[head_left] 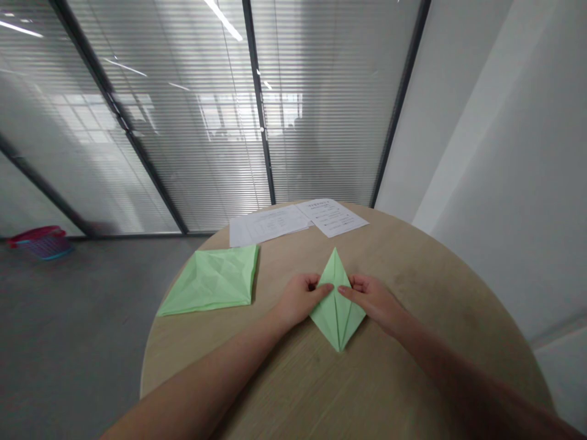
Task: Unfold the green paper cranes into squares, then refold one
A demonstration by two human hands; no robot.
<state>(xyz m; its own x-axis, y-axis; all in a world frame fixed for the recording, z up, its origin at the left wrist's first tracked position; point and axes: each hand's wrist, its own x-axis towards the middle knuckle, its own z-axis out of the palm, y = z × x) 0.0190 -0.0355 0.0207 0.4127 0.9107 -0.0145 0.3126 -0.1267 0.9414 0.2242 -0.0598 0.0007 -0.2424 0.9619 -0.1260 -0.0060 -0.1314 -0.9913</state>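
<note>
A light green sheet of paper folded into a kite-like diamond (pixel 338 327) is held just over the wooden table, one point away from me and one toward me. A crease or seam runs down its middle. My left hand (pixel 299 299) grips its left edge, thumb lying on top near the seam and fingers curled at the edge. On the opposite edge my right hand (pixel 373 300) pinches it the same way, its thumb tip close to the left one. The fingers under the paper are partly hidden.
Left of my hands lies a larger, creased stack of green paper (pixel 220 280). Printed white sheets (pixel 270 224) overlap at the far side of the round wooden table (pixel 440 287). A red and blue basket (pixel 43 243) stands on the floor at left. Glass panels with blinds rise behind.
</note>
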